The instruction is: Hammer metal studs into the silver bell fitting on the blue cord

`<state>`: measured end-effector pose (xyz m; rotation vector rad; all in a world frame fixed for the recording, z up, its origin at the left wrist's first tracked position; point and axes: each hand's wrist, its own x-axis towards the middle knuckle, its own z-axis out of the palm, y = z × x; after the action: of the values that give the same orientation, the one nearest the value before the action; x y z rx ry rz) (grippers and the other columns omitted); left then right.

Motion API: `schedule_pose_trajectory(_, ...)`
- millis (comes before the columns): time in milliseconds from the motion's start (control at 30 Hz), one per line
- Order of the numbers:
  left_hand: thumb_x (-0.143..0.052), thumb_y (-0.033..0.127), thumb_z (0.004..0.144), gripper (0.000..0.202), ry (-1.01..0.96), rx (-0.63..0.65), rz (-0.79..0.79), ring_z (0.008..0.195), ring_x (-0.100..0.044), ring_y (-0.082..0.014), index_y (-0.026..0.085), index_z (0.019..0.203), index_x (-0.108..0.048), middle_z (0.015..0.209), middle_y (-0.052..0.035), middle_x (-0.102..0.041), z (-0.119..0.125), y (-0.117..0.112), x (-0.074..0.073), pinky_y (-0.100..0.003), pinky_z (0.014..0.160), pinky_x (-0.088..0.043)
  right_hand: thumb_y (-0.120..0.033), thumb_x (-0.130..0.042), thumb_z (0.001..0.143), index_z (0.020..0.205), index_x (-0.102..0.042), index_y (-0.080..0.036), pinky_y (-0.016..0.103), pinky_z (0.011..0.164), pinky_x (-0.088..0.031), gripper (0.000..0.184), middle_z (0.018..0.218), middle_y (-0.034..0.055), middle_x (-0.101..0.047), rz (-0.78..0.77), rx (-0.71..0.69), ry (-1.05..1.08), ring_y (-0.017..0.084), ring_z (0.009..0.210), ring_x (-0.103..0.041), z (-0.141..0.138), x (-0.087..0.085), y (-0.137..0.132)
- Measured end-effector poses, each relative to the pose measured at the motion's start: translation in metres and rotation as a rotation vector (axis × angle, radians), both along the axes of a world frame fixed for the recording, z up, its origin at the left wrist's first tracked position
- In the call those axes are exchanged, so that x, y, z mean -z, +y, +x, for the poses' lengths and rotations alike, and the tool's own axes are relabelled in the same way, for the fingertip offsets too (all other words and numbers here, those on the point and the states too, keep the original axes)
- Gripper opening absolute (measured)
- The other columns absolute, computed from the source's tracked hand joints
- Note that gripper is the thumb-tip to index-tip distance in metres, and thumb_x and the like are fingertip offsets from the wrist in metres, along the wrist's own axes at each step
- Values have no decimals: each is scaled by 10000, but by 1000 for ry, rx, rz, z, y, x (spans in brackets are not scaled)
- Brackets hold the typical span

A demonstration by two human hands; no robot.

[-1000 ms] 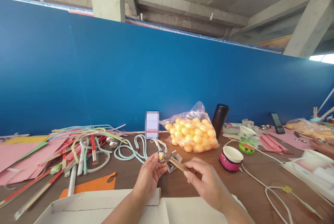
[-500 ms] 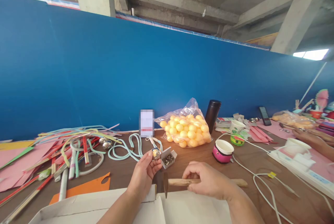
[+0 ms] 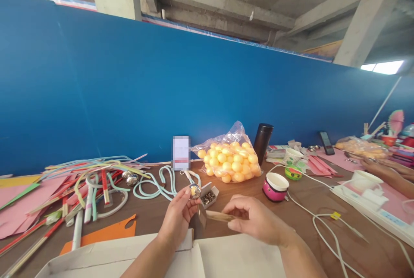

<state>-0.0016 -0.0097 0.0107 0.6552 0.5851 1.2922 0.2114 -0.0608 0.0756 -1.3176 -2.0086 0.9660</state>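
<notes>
My left hand [image 3: 179, 211] pinches a shiny silver ball [image 3: 194, 191] between thumb and fingers. My right hand [image 3: 254, 217] is closed around the wooden handle of a hammer [image 3: 220, 216], whose blurred metal head points left, close to my left fingers. Just behind the hammer head lies a small open box [image 3: 209, 196] of little metal pieces, too small to name. A white cardboard sheet [image 3: 239, 254] spreads under my forearms.
A clear bag of orange balls [image 3: 231, 163] stands behind, beside a black bottle [image 3: 262, 142]. Tubes and sticks [image 3: 87, 187] pile up at left. To the right are a pink-banded cup [image 3: 274, 187], white cables and a power strip [image 3: 371, 213]. Another person's hand [image 3: 378, 168] works at far right.
The hammer has risen slightly, its head moving up and left toward the box, and my right hand has shifted a little up with it. My left hand keeps the silver ball in place.
</notes>
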Motion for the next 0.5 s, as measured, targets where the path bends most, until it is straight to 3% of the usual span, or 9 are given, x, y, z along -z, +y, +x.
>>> schedule_pose_trajectory(200,-682,257,748,267,23,-7,12,667,-633,-122,130,978,-636,815,-58,-680,1,1,1,-224,631,-545,-254,-570,809,941,-665,-185,225,613,-439,177,805,-1,-539,34,33,205,113,655,-534,-15,5,1)
schedule_pose_trajectory(500,-712,240,717,290,52,-45,-7,667,-654,-131,131,974,-633,805,-59,-686,3,-1,-3,-222,632,-554,-317,-553,828,930,-658,-179,210,558,-434,201,788,2,-543,50,112,174,109,627,-536,-15,6,4)
